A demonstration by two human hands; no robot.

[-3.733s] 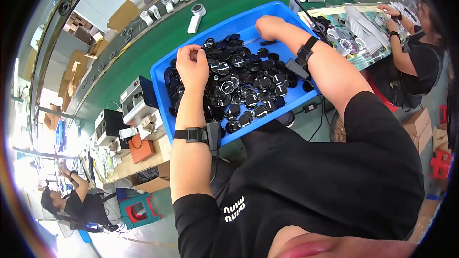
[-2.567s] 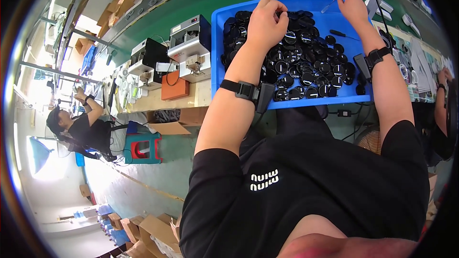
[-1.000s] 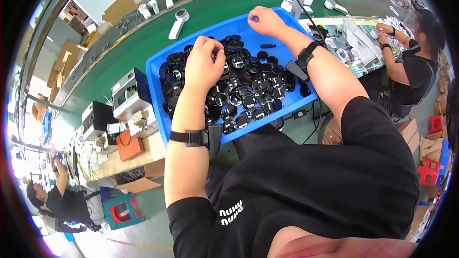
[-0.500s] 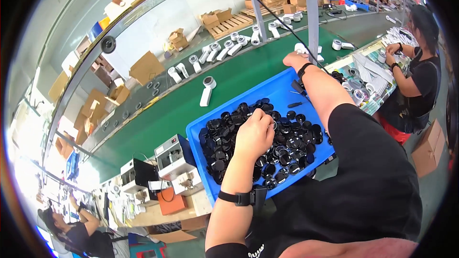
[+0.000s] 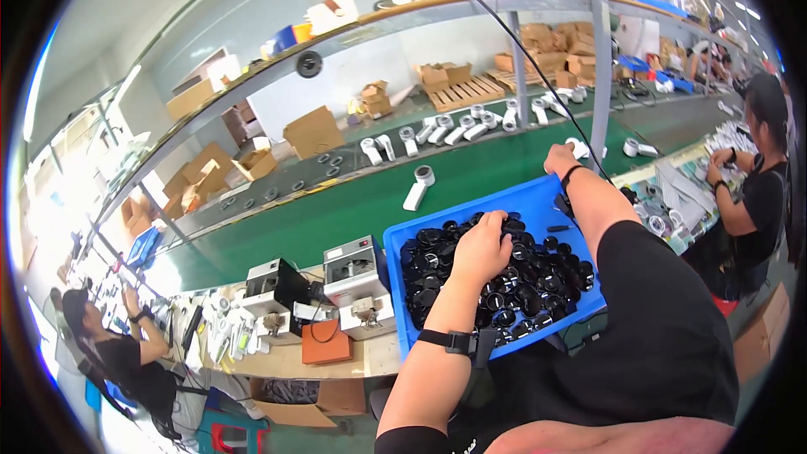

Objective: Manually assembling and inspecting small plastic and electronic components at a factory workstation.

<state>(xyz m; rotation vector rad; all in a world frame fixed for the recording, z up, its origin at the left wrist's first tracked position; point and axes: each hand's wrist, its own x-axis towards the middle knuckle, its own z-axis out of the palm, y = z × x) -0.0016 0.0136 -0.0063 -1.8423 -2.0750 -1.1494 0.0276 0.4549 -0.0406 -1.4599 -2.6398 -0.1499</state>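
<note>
Left hand [image 5: 482, 250] over black discs [image 5: 528, 292], centre-right of frame; both grips: can't tell.
Right hand [image 5: 561, 158] past far edge of blue tray [image 5: 504, 199]; forearm knock could scatter loose discs.

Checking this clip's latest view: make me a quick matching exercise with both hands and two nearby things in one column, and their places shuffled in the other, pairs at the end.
Things
1. left hand
2. right hand
3. orange box
4. black-handled screwdriver

Places
A. on the tan bench, to the left of the tray
B. over the heap of black discs
C. inside the blue tray, toward its right end
D. by the tray's far right corner

Pairs: 1-B, 2-D, 3-A, 4-C
</note>
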